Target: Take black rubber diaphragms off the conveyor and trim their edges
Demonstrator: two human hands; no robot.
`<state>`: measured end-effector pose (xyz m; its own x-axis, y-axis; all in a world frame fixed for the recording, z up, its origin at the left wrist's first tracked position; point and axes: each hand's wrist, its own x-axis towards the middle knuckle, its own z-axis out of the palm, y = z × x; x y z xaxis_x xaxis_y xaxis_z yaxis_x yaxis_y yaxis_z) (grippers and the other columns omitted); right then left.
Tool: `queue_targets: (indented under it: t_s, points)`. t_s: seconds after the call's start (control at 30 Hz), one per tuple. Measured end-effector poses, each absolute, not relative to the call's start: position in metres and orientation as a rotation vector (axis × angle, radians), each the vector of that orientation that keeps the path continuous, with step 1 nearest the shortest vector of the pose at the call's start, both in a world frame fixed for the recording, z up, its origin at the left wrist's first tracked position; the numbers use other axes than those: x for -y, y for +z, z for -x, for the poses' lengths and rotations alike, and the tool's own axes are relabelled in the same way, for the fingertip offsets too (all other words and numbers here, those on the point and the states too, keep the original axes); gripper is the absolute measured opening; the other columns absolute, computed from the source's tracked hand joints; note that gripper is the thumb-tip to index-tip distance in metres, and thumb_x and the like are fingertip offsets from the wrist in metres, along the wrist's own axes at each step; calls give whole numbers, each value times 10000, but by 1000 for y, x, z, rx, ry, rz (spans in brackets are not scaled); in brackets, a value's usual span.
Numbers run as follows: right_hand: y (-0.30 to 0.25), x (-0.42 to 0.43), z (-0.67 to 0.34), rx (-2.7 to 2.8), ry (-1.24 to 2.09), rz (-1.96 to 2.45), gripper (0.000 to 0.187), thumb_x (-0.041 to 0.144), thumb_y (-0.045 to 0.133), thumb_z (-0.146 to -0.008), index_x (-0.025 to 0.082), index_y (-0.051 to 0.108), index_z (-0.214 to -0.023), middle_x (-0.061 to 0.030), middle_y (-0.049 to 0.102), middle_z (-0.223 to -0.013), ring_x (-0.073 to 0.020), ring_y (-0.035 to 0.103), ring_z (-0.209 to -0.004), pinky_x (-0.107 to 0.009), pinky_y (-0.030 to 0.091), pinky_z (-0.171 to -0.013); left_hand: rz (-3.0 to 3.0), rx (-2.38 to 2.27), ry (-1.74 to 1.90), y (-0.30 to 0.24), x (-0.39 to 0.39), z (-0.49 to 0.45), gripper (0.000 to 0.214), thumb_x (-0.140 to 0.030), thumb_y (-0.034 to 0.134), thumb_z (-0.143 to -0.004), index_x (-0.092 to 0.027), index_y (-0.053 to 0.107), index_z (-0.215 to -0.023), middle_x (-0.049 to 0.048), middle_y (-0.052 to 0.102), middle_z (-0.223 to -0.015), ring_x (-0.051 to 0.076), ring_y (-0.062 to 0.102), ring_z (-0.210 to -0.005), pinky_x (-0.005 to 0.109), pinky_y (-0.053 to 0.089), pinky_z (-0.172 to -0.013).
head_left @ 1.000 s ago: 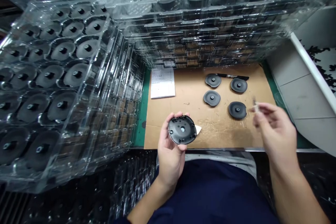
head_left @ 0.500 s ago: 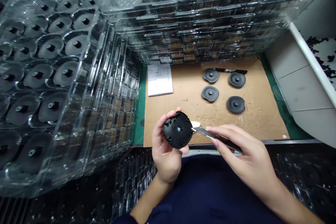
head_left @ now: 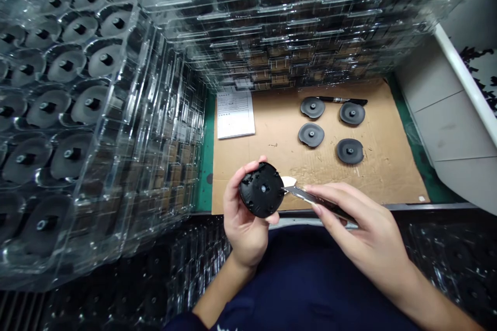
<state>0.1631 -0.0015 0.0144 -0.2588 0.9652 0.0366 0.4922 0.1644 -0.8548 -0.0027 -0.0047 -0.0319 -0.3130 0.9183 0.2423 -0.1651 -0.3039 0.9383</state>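
Note:
My left hand (head_left: pixel 244 222) is closed round a black round plastic disc (head_left: pixel 261 196), held with its ribbed underside facing up over the near edge of the cardboard sheet (head_left: pixel 272 155). My right hand (head_left: pixel 357 227) grips a thin metal knife (head_left: pixel 310 198) like a pen; its blade tip touches the disc's right rim. A small white scrap (head_left: pixel 289 181) lies just behind the blade tip. Several more black discs (head_left: pixel 311 134) rest hub up on the cardboard beyond.
Tall stacks of clear blister trays (head_left: pixel 77 103) filled with black discs wall the left, and more stacked trays (head_left: pixel 295 26) wall the back. A printed paper (head_left: pixel 235 114) and a black pen (head_left: pixel 344 100) lie on the cardboard. A white-edged bin (head_left: pixel 454 103) stands at right.
A second ago my right hand was raised at the right. It has since come down with the knife to the disc's rim. The left hand kept hold of the disc.

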Motion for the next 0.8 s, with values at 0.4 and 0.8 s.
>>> queue_targets:
  t_s: [0.4,0.8]
  points:
    - [20,5,-170,1815,1103,1372,291,139,563,-849,264,611,-1108,-3,645,-1039,-126,605,-952,-210,490,-826,-1011,-1115,1724,-31,0,0,654,-350,747,-683,-296,475,-1276,56,515,-1238,272,496,-1208,349,470,-968]
    - [16,3,-166,1849,987,1365,310,116,542,-852,244,602,-1128,-20,642,-1048,-142,603,-957,-236,492,-826,-1007,-1109,1705,-33,1,-1,652,-353,753,-681,-324,473,-1269,48,511,-1239,282,493,-1209,374,481,-955]
